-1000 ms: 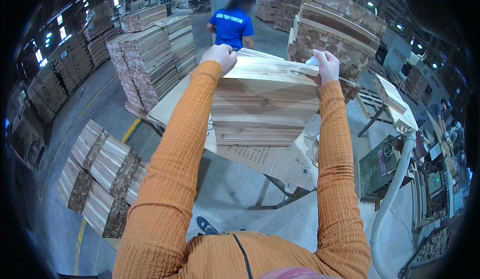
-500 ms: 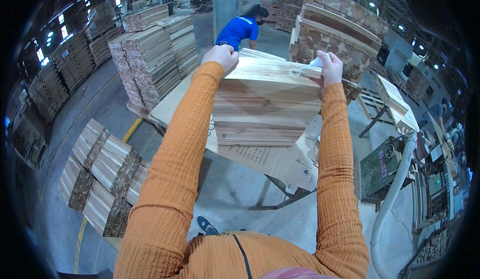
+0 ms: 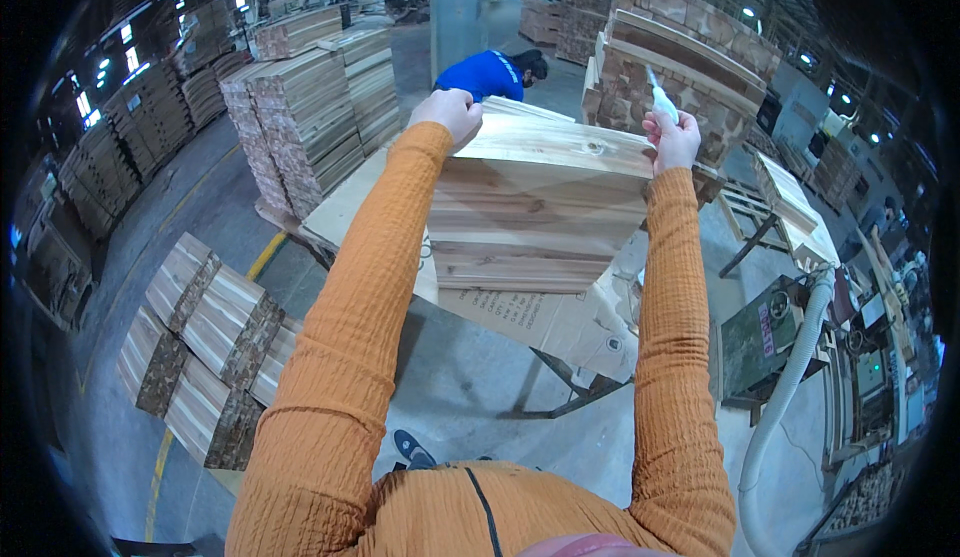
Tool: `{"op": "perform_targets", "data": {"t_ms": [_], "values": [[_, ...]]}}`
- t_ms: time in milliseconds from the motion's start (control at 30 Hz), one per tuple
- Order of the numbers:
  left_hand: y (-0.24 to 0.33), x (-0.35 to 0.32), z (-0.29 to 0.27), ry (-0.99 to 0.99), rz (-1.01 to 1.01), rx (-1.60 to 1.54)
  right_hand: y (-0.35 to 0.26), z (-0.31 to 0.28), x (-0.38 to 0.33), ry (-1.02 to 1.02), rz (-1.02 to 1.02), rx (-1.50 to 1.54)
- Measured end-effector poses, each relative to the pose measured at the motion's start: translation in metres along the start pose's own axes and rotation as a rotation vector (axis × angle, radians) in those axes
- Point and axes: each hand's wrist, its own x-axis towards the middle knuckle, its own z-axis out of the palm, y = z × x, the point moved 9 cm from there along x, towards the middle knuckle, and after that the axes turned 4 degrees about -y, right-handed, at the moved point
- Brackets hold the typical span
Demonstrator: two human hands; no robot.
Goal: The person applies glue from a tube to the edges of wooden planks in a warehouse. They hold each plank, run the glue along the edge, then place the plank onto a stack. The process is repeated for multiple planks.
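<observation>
A tall stack of pale wooden boards point(image 3: 535, 207) stands in front of me on a work table covered with cardboard point(image 3: 540, 322). My left hand point(image 3: 447, 112) rests closed on the far left corner of the top board point(image 3: 550, 142). At the right end of that board, my right hand point(image 3: 673, 135) is raised just above the edge and grips a small white stick-like object point(image 3: 660, 97), perhaps chalk. Both orange sleeves reach forward over the stack.
A person in a blue shirt point(image 3: 490, 72) bends over behind the stack. Board stacks stand at the left point(image 3: 310, 107) and far right point(image 3: 680, 57). Low board piles point(image 3: 200, 337) lie on the floor at the left. A green machine point(image 3: 765, 342) with a white hose point(image 3: 790, 387) sits on the right.
My right hand has lifted off the board's right edge and now holds up the white stick. The person in blue has bent down lower behind the stack.
</observation>
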Motion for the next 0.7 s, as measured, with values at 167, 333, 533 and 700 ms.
{"op": "perform_targets", "data": {"t_ms": [167,333,533,700], "values": [[0.0,-0.002,0.0,-0.029,-0.003,-0.005,0.002,0.004,-0.004,-0.01,0.013,0.043],[-0.002,-0.003,-0.001,-0.01,0.004,-0.007,0.006,0.018,-0.004,-0.151,0.054,-0.04],[0.0,-0.002,-0.001,0.018,0.021,-0.01,0.006,0.011,0.001,-0.115,0.025,-0.177],[0.0,-0.001,0.002,0.001,0.002,-0.003,0.001,0.014,-0.004,-0.114,-0.036,-0.217]]}}
